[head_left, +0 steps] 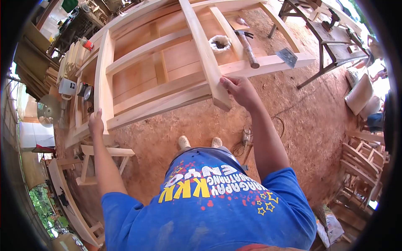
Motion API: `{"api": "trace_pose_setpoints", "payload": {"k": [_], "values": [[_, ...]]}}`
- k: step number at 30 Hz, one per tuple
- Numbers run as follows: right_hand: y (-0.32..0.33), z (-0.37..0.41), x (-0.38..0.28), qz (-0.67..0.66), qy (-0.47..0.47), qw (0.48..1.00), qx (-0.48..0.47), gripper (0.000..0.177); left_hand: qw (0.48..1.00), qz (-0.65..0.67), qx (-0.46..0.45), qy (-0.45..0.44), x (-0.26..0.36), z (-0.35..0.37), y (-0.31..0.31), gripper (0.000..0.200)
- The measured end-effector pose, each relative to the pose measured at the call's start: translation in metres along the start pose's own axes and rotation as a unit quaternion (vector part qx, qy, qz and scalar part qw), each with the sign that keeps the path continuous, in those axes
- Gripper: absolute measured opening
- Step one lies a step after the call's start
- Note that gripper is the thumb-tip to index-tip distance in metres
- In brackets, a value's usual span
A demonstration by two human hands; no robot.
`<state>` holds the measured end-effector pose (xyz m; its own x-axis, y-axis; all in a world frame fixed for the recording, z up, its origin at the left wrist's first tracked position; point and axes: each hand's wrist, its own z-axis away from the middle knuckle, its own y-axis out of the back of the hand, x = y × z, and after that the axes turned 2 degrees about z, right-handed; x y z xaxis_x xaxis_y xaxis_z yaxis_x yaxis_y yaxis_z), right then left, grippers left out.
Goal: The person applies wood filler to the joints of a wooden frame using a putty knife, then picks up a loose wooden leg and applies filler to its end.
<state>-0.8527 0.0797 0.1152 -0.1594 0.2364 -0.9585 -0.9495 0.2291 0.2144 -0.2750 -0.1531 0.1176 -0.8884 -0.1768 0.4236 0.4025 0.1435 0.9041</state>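
Nearest: blue printed T-shirt (234, 219) of the wearer, pale shoes (183, 142) on brown dirt floor (310, 125). Small wooden trestle (107, 151) near left; pile of wooden pieces (361, 162) over at right. Wooden frame (163, 93) spans the middle, just past the shoes, bars running crosswise and near to far. Left hand (96, 122) clamped on near end of left bar (104, 75), thumb on the wood, other fingers partly hidden. Right hand (241, 90) clamped on near end of right bar (207, 58), thumb side against its right edge; rest of the fingers hard to see. Right bar lies across the near rails, end jutting past them toward the wearer. White mug (66, 87) and open can (86, 91) sit left of left bar. Right of right bar: thin metal sheet (287, 57) on near rail, claw hammer (248, 49) resting there too, handle end toward the wearer, then white-rimmed container (220, 43), dark contents. Red can (87, 44) farther left. Far right, metal-legged workbench (335, 37) with power drill (332, 19).
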Motion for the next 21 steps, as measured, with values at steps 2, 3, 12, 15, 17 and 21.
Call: {"api": "trace_pose_setpoints", "payload": {"k": [2, 3, 12, 15, 17, 21], "values": [[-0.002, 0.003, -0.004, -0.006, 0.006, 1.0, 0.003, 0.042, 1.0, 0.0, -0.007, 0.002, 0.003, 0.002, 0.002, 0.064], [-0.004, 0.003, -0.004, -0.006, 0.006, 1.0, 0.009, 0.041, 1.0, 0.005, -0.009, 0.004, 0.0, 0.001, 0.001, 0.064], [-0.025, 0.004, -0.003, 0.062, 0.006, 0.991, 0.117, 0.041, 0.962, 0.226, -0.153, -0.011, -0.047, -0.025, -0.008, 0.067], [-0.032, 0.003, -0.02, 0.159, -0.001, 0.981, 0.113, 0.047, 0.912, 0.331, -0.243, -0.004, -0.043, -0.005, 0.017, 0.07], [-0.037, -0.004, -0.033, 0.241, -0.036, 0.965, 0.097, 0.051, 0.922, 0.296, -0.251, 0.008, -0.037, 0.007, 0.028, 0.071], [-0.055, -0.015, -0.052, 0.359, -0.088, 0.919, 0.139, 0.054, 0.89, 0.381, -0.249, -0.006, -0.042, 0.009, 0.015, 0.068]]}}
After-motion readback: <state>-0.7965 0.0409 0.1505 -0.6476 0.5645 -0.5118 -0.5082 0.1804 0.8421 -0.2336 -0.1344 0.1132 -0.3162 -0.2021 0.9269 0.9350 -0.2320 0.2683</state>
